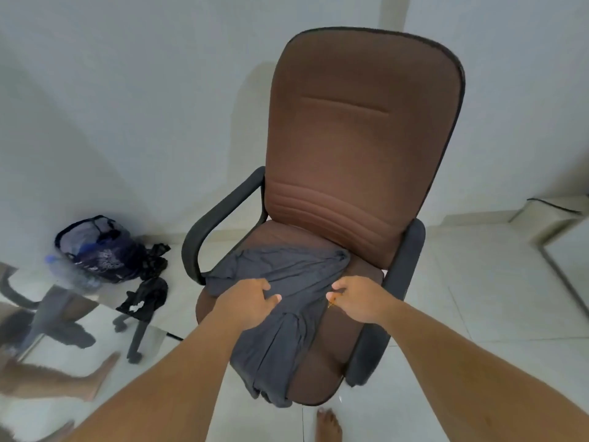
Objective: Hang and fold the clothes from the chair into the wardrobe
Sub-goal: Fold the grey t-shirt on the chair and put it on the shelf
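Observation:
A dark grey garment [287, 272] lies crumpled across the seat of a brown office chair [357, 129] and hangs over the seat's front edge. My left hand [251, 298] pinches a fold of the cloth near its middle, thumb and fingers curled into the fabric. At the garment's right edge my right hand [357, 298] grips the cloth with curled fingers. The wardrobe is not in view.
The chair has black armrests [220, 215] on both sides. A dark mesh bag of clothes [98, 247] and black garments [146, 295] lie on the tiled floor at left. A mirror [47, 330] leans at lower left. My bare foot [328, 425] stands below the seat.

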